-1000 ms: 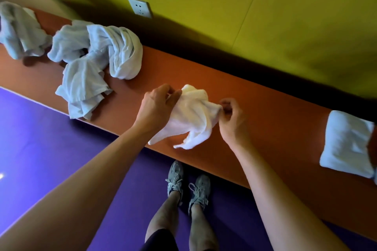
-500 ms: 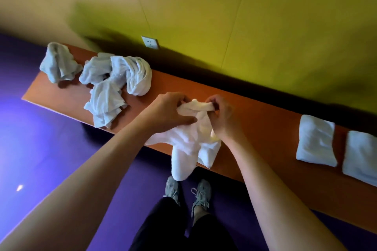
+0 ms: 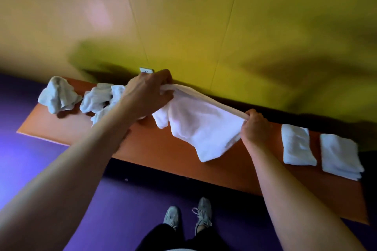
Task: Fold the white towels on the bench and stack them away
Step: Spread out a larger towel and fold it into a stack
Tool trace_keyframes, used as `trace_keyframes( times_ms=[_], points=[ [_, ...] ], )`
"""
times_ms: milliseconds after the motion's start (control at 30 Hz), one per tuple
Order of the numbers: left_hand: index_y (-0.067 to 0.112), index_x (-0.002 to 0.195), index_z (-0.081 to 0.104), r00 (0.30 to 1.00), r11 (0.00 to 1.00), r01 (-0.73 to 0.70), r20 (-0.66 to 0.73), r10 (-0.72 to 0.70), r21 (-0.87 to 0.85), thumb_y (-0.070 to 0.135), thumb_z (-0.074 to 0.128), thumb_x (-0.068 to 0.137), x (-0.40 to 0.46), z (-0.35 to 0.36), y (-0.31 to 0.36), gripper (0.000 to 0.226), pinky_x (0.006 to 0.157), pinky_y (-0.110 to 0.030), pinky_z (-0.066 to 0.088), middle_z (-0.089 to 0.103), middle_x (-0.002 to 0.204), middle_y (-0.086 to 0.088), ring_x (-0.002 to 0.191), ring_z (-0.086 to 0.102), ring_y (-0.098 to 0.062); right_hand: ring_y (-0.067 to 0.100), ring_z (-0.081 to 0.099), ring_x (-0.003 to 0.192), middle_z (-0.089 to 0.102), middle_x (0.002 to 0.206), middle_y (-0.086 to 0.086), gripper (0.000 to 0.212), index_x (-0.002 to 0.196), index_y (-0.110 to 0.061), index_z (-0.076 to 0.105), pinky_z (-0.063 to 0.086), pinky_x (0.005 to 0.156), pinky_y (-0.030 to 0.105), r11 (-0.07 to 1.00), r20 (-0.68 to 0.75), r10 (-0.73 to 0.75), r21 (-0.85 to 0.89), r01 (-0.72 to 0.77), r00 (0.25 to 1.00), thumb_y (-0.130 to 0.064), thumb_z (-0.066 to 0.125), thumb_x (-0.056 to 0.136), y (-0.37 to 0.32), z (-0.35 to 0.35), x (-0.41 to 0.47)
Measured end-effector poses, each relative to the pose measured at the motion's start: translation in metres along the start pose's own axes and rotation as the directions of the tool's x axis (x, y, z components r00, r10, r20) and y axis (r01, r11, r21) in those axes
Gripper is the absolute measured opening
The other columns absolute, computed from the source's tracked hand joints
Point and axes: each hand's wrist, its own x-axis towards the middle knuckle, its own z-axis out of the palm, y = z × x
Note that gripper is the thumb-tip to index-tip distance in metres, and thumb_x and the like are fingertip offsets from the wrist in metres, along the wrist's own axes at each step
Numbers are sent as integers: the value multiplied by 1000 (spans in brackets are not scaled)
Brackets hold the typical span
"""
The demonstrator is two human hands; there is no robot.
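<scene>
White towel [image 3: 201,126]: I've got it stretched above the bench [image 3: 163,149].
Left hand [image 3: 148,93]: gripping one corner.
Right hand [image 3: 254,126]: pinching the other.

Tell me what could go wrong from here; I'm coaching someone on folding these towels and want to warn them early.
1. The left hand and right hand grip only the top edge of the stretched towel; its lower corner hangs past the bench's front edge and could brush the purple floor.
2. The left forearm crosses right over the crumpled towels, so it may drag one off.
3. The towel hangs bunched and uneven, so a fold now may come out crooked.
</scene>
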Motion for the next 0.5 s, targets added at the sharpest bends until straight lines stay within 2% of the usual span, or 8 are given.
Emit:
trace_keyframes(
  times_ms=[167, 300, 400, 500],
  points=[
    [24, 99, 57, 995, 997, 53, -82, -48, 53, 33, 65, 80, 1, -11, -29, 23, 60, -39, 45, 69, 80, -14, 75, 63, -42, 44, 59, 105, 66, 110, 20, 23, 112, -10, 65, 45, 85, 49, 985, -68, 111, -125, -119, 991, -5, 52, 94, 45, -23, -17],
    [17, 97, 54, 985, 993, 88, -158, -75, 80, 25, 63, 82, -3, -1, -40, 19, 56, -37, 37, 65, 76, -21, 72, 61, -47, 45, 61, 107, 63, 114, 23, 22, 112, -6, 64, 48, 82, 47, 962, -97, 270, -12, -272, 958, -6, 48, 97, 71, -45, -24],
    [15, 98, 55, 981, 993, 86, -182, -70, 85, 22, 64, 85, -2, 8, -52, 17, 55, -38, 36, 65, 76, -22, 71, 62, -48, 46, 61, 105, 65, 109, 25, 15, 106, -5, 66, 48, 78, 47, 956, -132, 290, 10, -292, 948, -11, 55, 97, 89, -58, -24],
    [13, 103, 56, 980, 992, 102, -181, -86, 80, 18, 62, 88, 3, 21, -62, 17, 56, -44, 39, 65, 81, -25, 76, 62, -50, 48, 61, 106, 66, 110, 28, 18, 107, -2, 67, 50, 82, 49, 941, -95, 334, -26, -338, 938, -12, 58, 96, 106, -60, -19]
  ],
)
